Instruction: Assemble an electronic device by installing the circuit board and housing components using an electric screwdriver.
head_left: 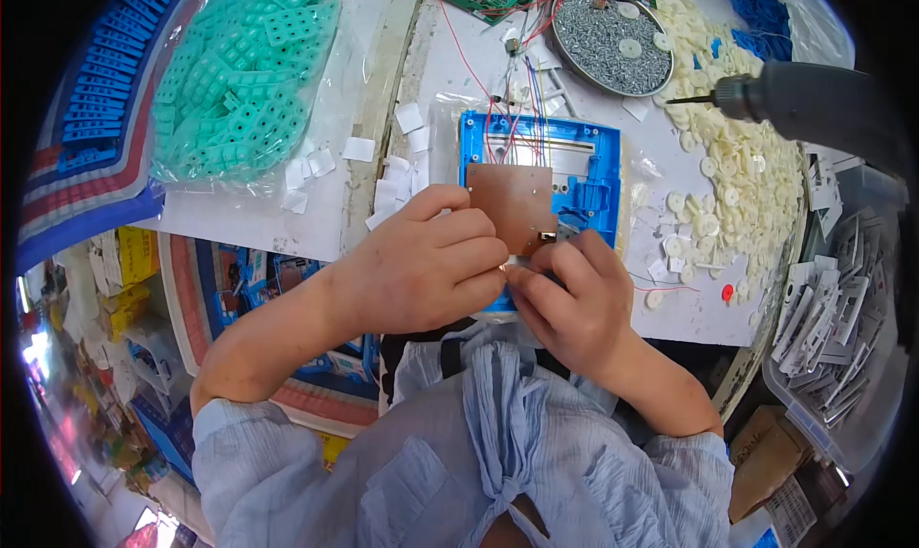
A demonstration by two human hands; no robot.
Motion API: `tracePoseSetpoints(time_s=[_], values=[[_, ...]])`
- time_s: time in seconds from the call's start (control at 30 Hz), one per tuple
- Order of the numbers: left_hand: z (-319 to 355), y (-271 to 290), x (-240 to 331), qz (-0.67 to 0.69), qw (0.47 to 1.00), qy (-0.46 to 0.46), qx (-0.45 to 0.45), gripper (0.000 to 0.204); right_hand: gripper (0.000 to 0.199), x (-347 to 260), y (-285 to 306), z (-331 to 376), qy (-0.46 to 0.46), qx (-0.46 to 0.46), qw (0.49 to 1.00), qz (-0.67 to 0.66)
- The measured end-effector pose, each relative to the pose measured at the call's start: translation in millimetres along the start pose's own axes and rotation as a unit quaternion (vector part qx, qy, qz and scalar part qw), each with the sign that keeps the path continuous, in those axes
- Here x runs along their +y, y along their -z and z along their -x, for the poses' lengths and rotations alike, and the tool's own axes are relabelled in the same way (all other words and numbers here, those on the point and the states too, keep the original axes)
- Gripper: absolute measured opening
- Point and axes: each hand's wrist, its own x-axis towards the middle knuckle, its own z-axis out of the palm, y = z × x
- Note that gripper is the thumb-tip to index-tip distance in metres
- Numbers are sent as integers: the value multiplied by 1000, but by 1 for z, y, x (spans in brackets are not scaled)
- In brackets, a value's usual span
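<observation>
A brown circuit board (515, 196) lies over a blue plastic housing (601, 151), with several thin wires running up from its top edge. My left hand (421, 261) is closed at the board's left and lower-left edge, fingers curled round it. At the lower right corner, beside a small black component (547, 236), my right hand (579, 294) is closed in a pinch, its thumb close to my left fingertips. Something small and pale shows between the two hands; what the right fingers hold is mostly hidden.
A round tray (572, 62) of screws stands behind the housing. A dark electric screwdriver (795, 100) juts in from the right above cream plastic discs (732, 179). Turquoise keypads (254, 79) fill a clear bag at left. White paper pieces (394, 184) and a bin of metal parts (833, 323) flank the work.
</observation>
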Motion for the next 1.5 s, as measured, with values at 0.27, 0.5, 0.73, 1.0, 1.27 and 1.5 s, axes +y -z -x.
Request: tracePoseSetpoints(time_s=[0.27, 0.5, 0.73, 1.0, 1.27, 1.5], values=[[-4, 2, -8, -8, 997, -73, -38, 13, 23, -4, 1, 1, -9, -30, 999, 18], [-12, -5, -6, -31, 995, -92, -1, 7, 34, -14, 13, 0, -13, -124, 991, 46], [-7, 10, -5, -52, 994, -71, -69, 14, 38, -39, 27, -6, -41, -253, 963, 84], [29, 47, -3, -69, 996, 46, -19, 34, 37, -40, 22, 4, -29, -249, 960, 125], [62, -11, 56, 61, 954, 291, 31, 19, 55, -24, 25, 4, -21, -189, 981, 29], [41, 6, 30, 265, 879, 346, 195, 5, 70, -23, 24, -3, 23, -241, 967, 77]])
